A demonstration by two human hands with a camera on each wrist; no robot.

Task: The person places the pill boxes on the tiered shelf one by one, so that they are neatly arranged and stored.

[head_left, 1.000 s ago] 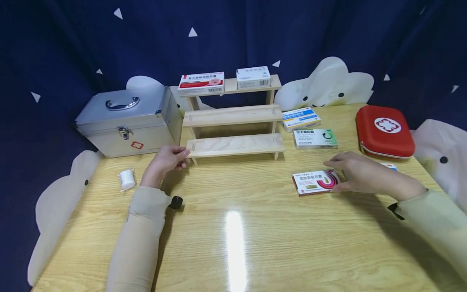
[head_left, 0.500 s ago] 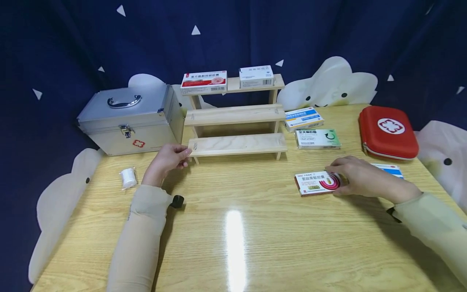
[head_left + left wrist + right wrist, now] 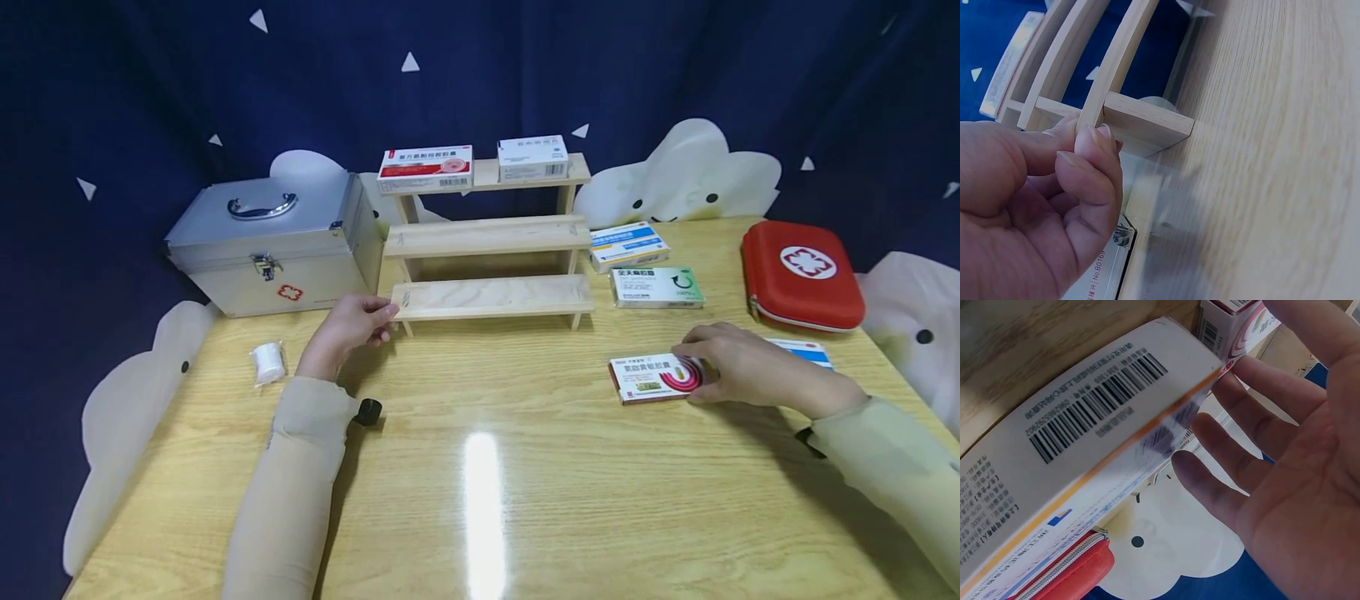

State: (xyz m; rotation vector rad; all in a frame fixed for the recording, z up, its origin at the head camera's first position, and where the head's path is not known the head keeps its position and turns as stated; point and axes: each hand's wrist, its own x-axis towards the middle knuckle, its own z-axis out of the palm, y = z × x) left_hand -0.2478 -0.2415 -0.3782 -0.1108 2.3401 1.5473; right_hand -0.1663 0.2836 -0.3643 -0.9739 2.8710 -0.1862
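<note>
My left hand (image 3: 348, 329) pinches the left end of the lowest step of a three-tier wooden display rack (image 3: 491, 298); the left wrist view shows thumb and fingertips on that step's edge (image 3: 1097, 94). On the table at the right, my right hand (image 3: 738, 362) grips the right end of a white medicine box (image 3: 648, 377) with pink-red arcs. That box's end, with a barcode, shows beyond the fingers (image 3: 1260, 428) in the right wrist view. A second white medicine box (image 3: 1097, 400), with orange and blue stripes, lies under the right wrist, partly hidden in the head view.
Two medicine boxes, one red and white (image 3: 426, 169) and one white (image 3: 532, 158), stand on the rack's top tier. Blue-striped (image 3: 628, 246) and green (image 3: 658, 287) boxes lie right of it. A red case (image 3: 802, 275), silver first-aid box (image 3: 273, 242) and white wrapped roll (image 3: 268, 363) flank them.
My right hand has shifted slightly and its fingers have closed on the right end of the pink-arc medicine box. My left hand keeps its pinch on the rack. The head view has shifted a little.
</note>
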